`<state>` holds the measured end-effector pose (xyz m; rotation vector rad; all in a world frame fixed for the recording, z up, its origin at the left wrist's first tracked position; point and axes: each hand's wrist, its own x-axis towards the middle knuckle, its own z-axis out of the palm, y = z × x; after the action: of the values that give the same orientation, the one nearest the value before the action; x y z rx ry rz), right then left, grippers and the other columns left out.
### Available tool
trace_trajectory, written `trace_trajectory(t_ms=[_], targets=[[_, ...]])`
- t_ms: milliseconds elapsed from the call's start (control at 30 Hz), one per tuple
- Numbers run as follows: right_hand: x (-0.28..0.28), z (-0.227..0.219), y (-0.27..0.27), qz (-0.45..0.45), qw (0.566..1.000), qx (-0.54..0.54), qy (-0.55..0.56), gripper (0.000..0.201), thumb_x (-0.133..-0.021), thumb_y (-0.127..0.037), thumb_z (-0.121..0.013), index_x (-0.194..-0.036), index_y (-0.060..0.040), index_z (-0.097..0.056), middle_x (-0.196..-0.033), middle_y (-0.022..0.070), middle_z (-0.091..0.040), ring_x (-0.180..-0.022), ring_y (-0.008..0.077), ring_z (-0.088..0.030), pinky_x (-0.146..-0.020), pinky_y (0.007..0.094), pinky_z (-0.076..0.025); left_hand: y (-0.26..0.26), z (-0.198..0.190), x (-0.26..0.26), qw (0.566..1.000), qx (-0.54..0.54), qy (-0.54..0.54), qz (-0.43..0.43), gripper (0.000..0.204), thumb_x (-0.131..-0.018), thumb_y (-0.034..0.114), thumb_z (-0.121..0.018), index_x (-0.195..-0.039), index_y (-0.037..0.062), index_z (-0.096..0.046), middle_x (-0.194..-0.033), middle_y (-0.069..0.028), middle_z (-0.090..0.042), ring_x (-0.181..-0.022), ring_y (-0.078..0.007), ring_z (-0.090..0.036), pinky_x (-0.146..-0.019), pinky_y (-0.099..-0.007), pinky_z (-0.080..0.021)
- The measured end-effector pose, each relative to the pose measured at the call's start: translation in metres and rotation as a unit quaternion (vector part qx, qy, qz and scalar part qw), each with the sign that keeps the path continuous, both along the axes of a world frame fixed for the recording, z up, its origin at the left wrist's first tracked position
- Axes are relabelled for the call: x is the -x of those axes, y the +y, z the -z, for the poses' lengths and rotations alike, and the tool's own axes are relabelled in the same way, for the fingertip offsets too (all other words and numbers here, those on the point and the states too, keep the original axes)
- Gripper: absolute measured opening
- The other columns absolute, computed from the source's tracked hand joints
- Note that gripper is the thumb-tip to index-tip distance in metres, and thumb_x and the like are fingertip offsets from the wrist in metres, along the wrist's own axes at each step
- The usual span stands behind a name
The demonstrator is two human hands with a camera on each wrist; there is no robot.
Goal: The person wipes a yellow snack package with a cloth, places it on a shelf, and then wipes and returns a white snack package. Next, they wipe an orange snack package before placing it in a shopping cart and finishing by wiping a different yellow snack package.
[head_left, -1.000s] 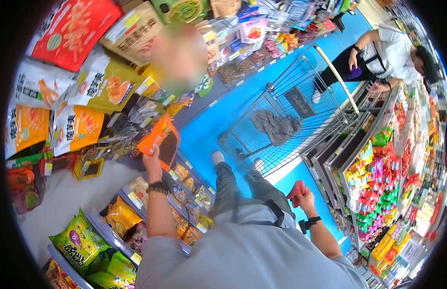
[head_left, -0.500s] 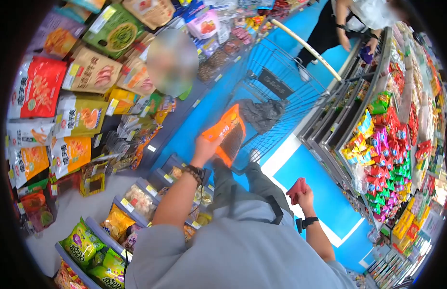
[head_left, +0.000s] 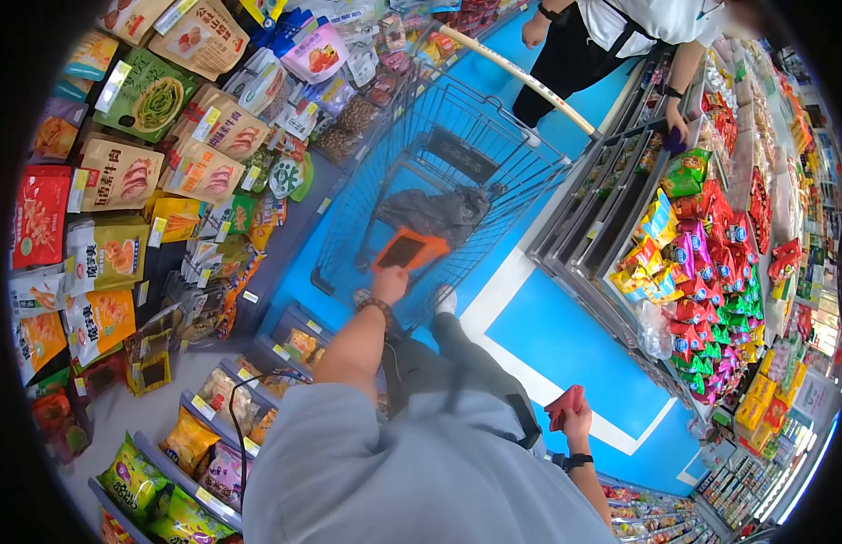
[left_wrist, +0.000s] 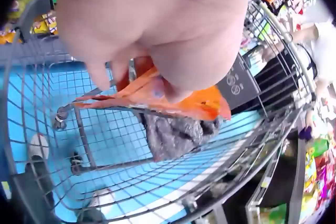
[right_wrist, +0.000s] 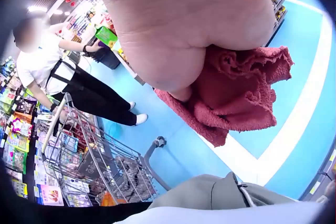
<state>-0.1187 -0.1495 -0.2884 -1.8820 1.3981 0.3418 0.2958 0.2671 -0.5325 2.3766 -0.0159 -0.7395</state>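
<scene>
As the head view looks down, your left hand (head_left: 390, 285) holds an orange packet (head_left: 416, 251) by its near edge over the cart (head_left: 507, 213), with a grey bundle (head_left: 439, 210) lying in the basket just beyond it. You wear a bracelet (head_left: 374, 313) on that wrist. Your right hand (head_left: 577, 422), well apart from the cart, grips a red cloth (head_left: 564, 407) above the blue floor (head_left: 566, 335). Snack bags (head_left: 120, 172) fill the racks on your left; a person (head_left: 611, 36) in a white top reaches to the shelf (head_left: 580, 204) on your right.

In the left wrist view, your fingers (left_wrist: 97, 74) and thumb are clamped on the packet, which hangs creased above the cart's wire bottom. The bundle shows below and partly behind it; whether the two touch, you cannot tell.

In the right wrist view, your fingers are clamped on the cloth, bunched in folds under your palm; most fingertips are hidden. Beyond, the bundle shows through the cart's mesh, a bit of orange near it.
</scene>
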Motion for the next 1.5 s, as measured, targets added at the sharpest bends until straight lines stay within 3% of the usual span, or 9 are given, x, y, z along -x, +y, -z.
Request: trace_trajectory(t_ms=[100,333,533,600,667,867,1100,1367,1500], targets=[[-0.003,0.005,-0.01,-0.051,0.998,0.042,-0.002,0.024,-0.094,-0.01,-0.067,-0.115,0.0009,-0.071,-0.101,0.0152,-0.079,-0.092,0.0266,-0.077,-0.082,0.0407,-0.06,-0.008,0.008,0.03,0.982,-0.08,0.139,0.103,0.032,-0.098,0.035,-0.071,-0.11,0.0071,-0.08,-0.108,-0.0185,-0.079,-0.105,-0.0394,-0.074,-0.093,-0.0477,-0.058],[-0.09,0.008,-0.011,-0.077,0.99,-0.052,-0.106,0.029,-0.097,-0.017,-0.067,-0.119,0.003,-0.07,-0.101,0.0157,-0.078,-0.092,0.024,-0.075,-0.081,0.0393,-0.058,-0.008,-0.104,0.079,0.988,0.118,0.101,0.009,0.034,-0.099,0.035,-0.065,-0.111,0.0065,-0.079,-0.109,-0.018,-0.078,-0.106,-0.036,-0.074,-0.093,-0.0443,-0.057],[-0.224,-0.007,0.026,-0.144,0.924,-0.168,-0.313,0.035,-0.107,-0.02,-0.057,-0.138,-0.0029,-0.062,-0.098,0.0071,-0.073,-0.072,0.013,-0.068,-0.058,0.029,-0.052,-0.018,-0.294,0.075,0.977,0.209,0.041,-0.034,0.028,-0.102,0.023,-0.072,-0.12,0.0031,-0.077,-0.106,-0.0096,-0.08,-0.097,-0.016,-0.074,-0.084,-0.0332,-0.057],[-0.263,-0.044,0.05,-0.116,0.857,-0.365,-0.344,0.038,-0.113,-0.034,-0.051,-0.139,-0.0072,-0.057,-0.106,0.0078,-0.073,-0.08,0.0192,-0.072,-0.064,0.0332,-0.058,-0.021,-0.346,0.077,0.968,0.246,0.013,-0.05,0.026,-0.103,0.022,-0.071,-0.121,0.0036,-0.077,-0.107,-0.0066,-0.079,-0.097,-0.0131,-0.072,-0.085,-0.0324,-0.057],[-0.3,-0.1,0.087,-0.045,0.694,-0.623,-0.359,0.047,-0.113,-0.047,-0.05,-0.14,-0.0088,-0.057,-0.124,0.011,-0.07,-0.107,0.0259,-0.072,-0.089,0.0429,-0.061,-0.02,-0.386,0.084,0.959,0.277,-0.001,-0.066,0.028,-0.104,0.022,-0.071,-0.124,0.003,-0.075,-0.11,-0.005,-0.078,-0.1,-0.0118,-0.071,-0.088,-0.0321,-0.057],[-0.343,-0.167,0.16,-0.042,0.512,-0.808,-0.288,0.062,-0.108,-0.057,-0.053,-0.149,-0.0097,-0.054,-0.152,0.013,-0.06,-0.139,0.033,-0.058,-0.118,0.0539,-0.046,-0.017,-0.418,0.128,0.873,0.449,-0.06,-0.181,0.043,-0.107,0.022,-0.068,-0.14,-0.0043,-0.06,-0.135,-0.0138,-0.069,-0.12,-0.0189,-0.068,-0.101,-0.0336,-0.056],[-0.34,-0.19,0.21,-0.244,0.565,-0.734,-0.287,0.07,-0.109,-0.06,-0.048,-0.155,-0.0091,-0.05,-0.159,0.0138,-0.054,-0.145,0.035,-0.053,-0.121,0.0565,-0.043,0.023,-0.433,0.162,0.838,0.454,-0.123,-0.276,0.033,-0.108,0.023,-0.066,-0.132,-0.001,-0.063,-0.129,-0.0089,-0.07,-0.116,-0.0158,-0.067,-0.101,-0.0328,-0.053],[-0.354,-0.196,0.201,-0.056,0.532,-0.825,-0.181,0.083,-0.107,-0.073,-0.038,-0.158,-0.0075,-0.047,-0.163,0.016,-0.049,-0.148,0.0391,-0.049,-0.124,0.0593,-0.038,0.041,-0.461,0.162,0.782,0.495,-0.203,-0.32,0.033,-0.109,0.019,-0.064,-0.135,-0.0015,-0.059,-0.126,-0.0089,-0.071,-0.113,-0.0153,-0.068,-0.098,-0.0319,-0.054],[-0.349,-0.2,0.179,-0.126,0.56,-0.789,-0.217,0.068,-0.111,-0.056,-0.048,-0.156,-0.0041,-0.049,-0.157,0.016,-0.055,-0.142,0.0345,-0.057,-0.12,0.0541,-0.046,0.034,-0.47,0.154,0.801,0.467,-0.232,-0.293,0.035,-0.109,0.019,-0.065,-0.137,-0.0021,-0.057,-0.127,-0.009,-0.071,-0.111,-0.0147,-0.069,-0.098,-0.0312,-0.055]])
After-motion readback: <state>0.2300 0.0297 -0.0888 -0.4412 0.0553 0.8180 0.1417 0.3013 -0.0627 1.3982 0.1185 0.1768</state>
